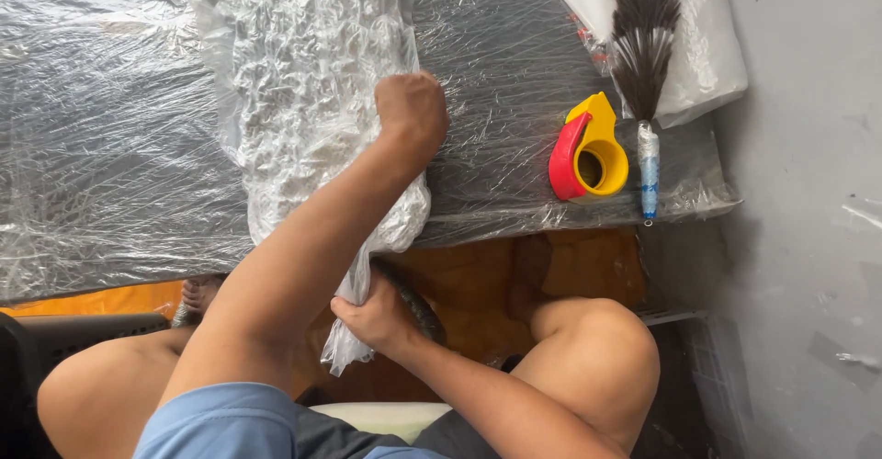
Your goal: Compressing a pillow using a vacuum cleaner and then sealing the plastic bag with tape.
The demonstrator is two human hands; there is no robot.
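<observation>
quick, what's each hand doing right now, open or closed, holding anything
Left hand: closed in a fist, pressing down on the crinkled clear plastic bag.
Right hand: closed, gripping the bag's lower end below the table edge.

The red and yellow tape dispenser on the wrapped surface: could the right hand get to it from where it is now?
Probably yes. The tape dispenser sits in the open on the plastic-wrapped surface, with only the feather duster beside it. But the right hand is busy gripping the lower end of the clear plastic bag, so it would have to let go first.
</observation>
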